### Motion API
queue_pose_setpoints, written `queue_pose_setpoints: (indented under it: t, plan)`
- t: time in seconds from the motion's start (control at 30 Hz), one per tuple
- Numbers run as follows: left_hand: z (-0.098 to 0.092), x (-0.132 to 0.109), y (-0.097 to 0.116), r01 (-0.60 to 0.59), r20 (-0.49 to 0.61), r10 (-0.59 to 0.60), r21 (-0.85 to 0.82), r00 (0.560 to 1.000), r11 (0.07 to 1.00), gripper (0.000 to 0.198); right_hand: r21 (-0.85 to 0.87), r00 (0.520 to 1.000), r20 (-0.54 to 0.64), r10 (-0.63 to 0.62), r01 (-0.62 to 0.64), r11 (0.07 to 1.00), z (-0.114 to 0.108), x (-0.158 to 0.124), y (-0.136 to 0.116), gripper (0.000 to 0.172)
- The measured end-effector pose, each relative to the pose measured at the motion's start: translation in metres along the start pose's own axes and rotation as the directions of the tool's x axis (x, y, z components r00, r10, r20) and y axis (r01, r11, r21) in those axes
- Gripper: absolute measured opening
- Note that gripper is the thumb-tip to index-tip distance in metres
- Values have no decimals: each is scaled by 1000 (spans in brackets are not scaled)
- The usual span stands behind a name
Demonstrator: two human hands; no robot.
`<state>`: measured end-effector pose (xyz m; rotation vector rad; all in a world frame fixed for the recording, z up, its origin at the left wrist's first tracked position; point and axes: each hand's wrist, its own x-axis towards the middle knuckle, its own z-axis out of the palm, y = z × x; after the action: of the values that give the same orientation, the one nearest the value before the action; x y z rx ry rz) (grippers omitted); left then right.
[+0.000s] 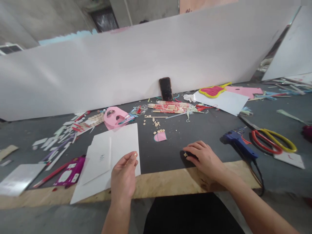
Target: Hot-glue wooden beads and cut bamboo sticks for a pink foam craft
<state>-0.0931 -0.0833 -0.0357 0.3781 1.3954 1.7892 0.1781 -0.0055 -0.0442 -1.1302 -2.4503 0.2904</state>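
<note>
My left hand (123,177) is raised above the table's near edge, thumb and forefinger pinched on a tiny pale bead (135,155). It hovers over white paper sheets (114,152). My right hand (203,158) rests palm-down on the dark table, fingers curled toward a small pale bead (185,154) at their tips. Beyond, a small pink paper piece with beads stuck along its top (160,136) lies flat, with loose beads (156,123) scattered behind it.
A blue glue gun (240,143) and red-and-yellow scissors (273,140) lie to the right. A phone (166,88) leans on the white board. Wooden sticks (170,106), a pink shape (114,117), paper scraps (60,136) and a magenta packet (70,170) litter the table. A plywood strip (165,182) edges the front.
</note>
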Motion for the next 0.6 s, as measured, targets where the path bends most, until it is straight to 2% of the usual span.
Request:
queue_pose_setpoints:
  t: [0.33, 0.6]
  plan:
    - [6, -11, -14, 54, 100, -68, 131, 993, 990, 32, 45, 999, 6, -33, 33, 998, 0, 1, 3, 24]
    - [12, -18, -15, 72, 131, -95, 175, 987, 982, 29, 81, 1000, 1, -5, 5, 997, -4, -1, 2, 14]
